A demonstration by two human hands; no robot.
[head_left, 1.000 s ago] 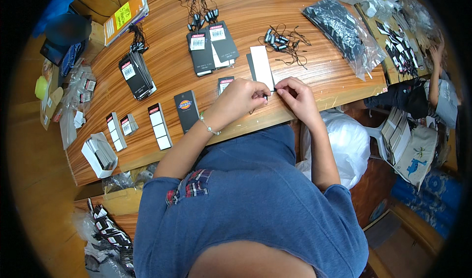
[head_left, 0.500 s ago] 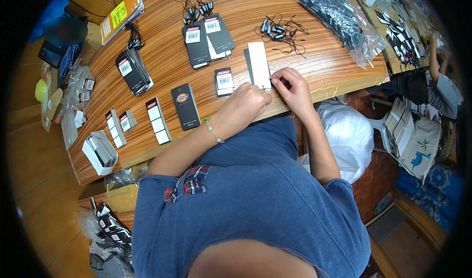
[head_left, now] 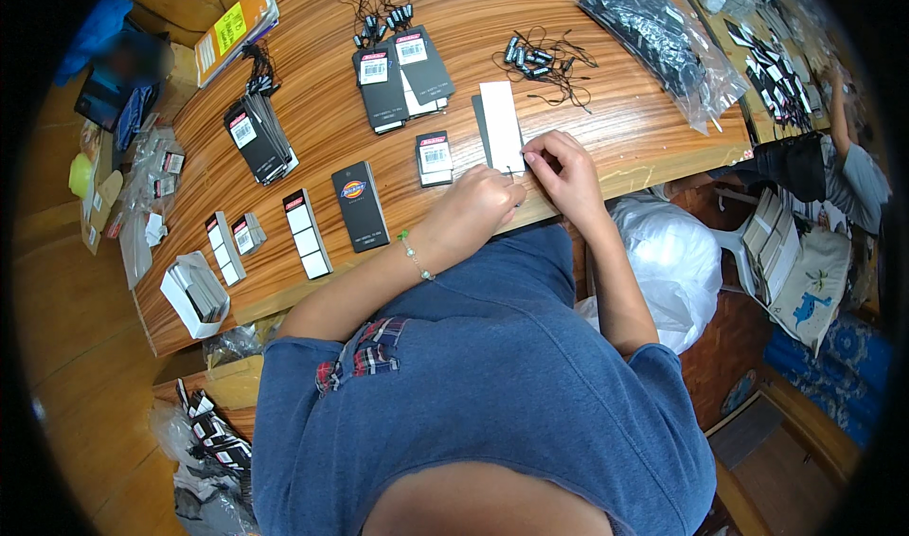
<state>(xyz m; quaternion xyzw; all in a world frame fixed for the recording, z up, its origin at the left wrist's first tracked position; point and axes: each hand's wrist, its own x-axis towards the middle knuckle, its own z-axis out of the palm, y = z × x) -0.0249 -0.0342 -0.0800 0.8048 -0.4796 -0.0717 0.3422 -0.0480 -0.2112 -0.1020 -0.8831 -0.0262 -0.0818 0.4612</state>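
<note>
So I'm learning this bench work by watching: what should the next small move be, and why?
Probably the left hand should draw gently toward the near edge of the table, while the right hand steadies the lower end of the white card. Both hands are at that end, and a small dark bit, perhaps cord, shows there; what the left hand holds is hidden.

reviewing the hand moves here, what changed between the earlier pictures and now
The left hand drew back toward the body, uncovering the small labelled stack; the black piece it pinched no longer shows. The right hand stays near the close end of the white card. Loose black strings look unchanged.
</note>
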